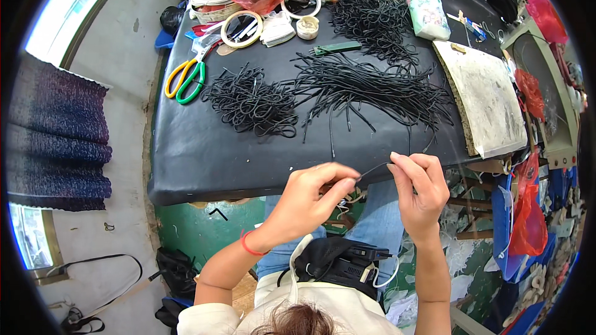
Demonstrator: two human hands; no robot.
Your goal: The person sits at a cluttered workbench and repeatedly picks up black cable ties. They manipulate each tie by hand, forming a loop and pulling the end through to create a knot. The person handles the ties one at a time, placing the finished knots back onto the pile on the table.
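A single black cord (372,168) is pinched between the left hand (310,195) and the right hand (422,189), just off the near edge of the counter (186,149). Beyond that edge, looped cords (251,104) are piled apart from many straight cords (372,90), so much appears left.

Cord (372,169) ends hidden inside pinching hands.
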